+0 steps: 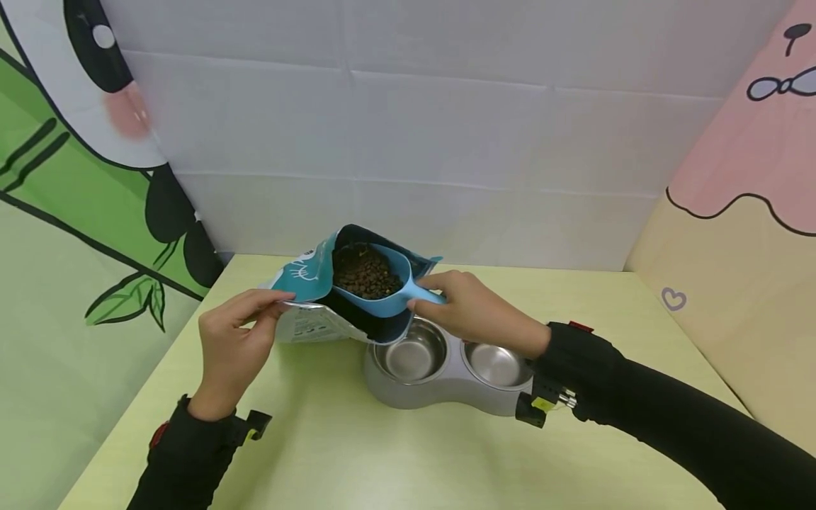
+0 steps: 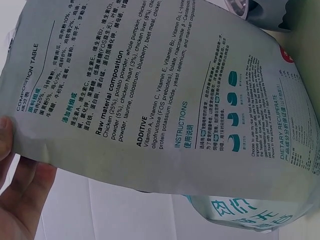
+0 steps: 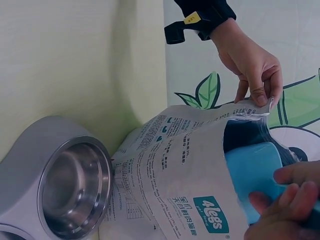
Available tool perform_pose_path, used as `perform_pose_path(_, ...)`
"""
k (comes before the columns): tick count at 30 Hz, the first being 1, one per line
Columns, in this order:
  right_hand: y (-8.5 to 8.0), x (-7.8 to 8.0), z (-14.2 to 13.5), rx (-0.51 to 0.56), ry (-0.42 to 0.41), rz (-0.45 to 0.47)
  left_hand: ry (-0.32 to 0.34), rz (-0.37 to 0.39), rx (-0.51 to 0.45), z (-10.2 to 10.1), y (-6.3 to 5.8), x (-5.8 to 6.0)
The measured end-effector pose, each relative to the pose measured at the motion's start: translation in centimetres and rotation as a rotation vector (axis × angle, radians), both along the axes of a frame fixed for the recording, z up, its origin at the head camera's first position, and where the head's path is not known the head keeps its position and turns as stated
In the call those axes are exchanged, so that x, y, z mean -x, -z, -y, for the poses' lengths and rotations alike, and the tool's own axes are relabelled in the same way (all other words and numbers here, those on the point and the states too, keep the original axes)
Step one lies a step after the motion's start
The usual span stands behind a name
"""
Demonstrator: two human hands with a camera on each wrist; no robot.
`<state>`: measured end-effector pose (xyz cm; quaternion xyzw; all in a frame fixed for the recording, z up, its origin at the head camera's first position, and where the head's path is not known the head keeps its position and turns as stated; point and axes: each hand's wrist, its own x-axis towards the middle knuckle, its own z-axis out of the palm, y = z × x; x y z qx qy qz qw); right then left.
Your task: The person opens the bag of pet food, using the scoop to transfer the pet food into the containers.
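A blue scoop heaped with brown kibble sits in the mouth of a pet food bag. My right hand grips the scoop's handle from the right. At the bag's left edge, my left hand pinches the rim between thumb and fingers. The left wrist view shows the printed back of the bag, with part of the left hand at its edge. In the right wrist view the scoop is half inside the bag's opening, its contents hidden.
A grey double bowl stand is on the pale yellow table, just right of the bag. Its left steel bowl lies partly below the bag, and the right bowl is under my right forearm. A white wall rises behind.
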<state>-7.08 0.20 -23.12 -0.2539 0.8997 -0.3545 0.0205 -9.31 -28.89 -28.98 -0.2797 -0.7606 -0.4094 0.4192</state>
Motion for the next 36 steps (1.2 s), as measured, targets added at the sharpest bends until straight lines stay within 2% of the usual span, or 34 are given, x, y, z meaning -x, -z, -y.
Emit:
perform_pose_path(13,0.0,-0.4,-0.5,0.011,-0.017,-0.011,-0.016,0.011,-0.002,0.0,0.3,0.2)
perform_pose_path(21,-0.1,-0.7,-0.9,0.036,-0.017,0.027,-0.014,0.006,-0.011,-0.1,0.5,0.6)
perform_pose_path(36,-0.5,-1.6,-1.9,0.072,-0.024,0.088,-0.019,0.004,-0.024,-0.3,0.2,0.8)
